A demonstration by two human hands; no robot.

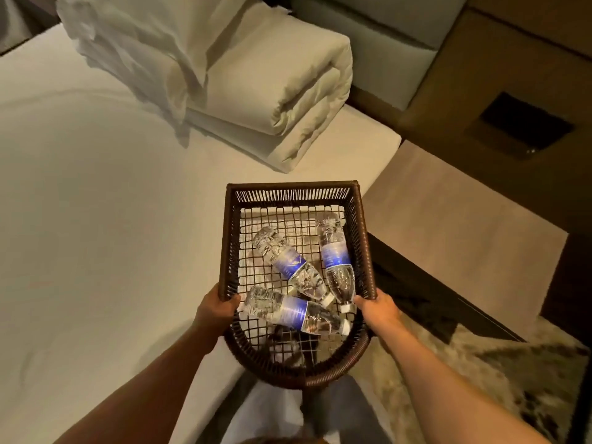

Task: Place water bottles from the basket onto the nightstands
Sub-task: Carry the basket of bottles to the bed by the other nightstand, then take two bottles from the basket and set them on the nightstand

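A dark brown woven basket [231, 238] hangs in front of me over the bed's right edge. My left hand [215, 310] grips its left rim and my right hand [378, 307] grips its right rim. Three clear water bottles with blue labels lie on the basket's open mesh floor: one [290, 262] slanted in the middle, one [334, 253] along the right wall, one [296, 310] crosswise nearest to me. The nightstand [458, 225], a flat beige top, stands just right of the basket, beside the bed.
The bed [96, 219] with a plain sheet fills the left. A folded duvet [288, 100] and rumpled linen lie at its head. A brown wall panel with a dark recess [525, 125] is at the right. A patterned rug [499, 389] covers the floor at lower right.
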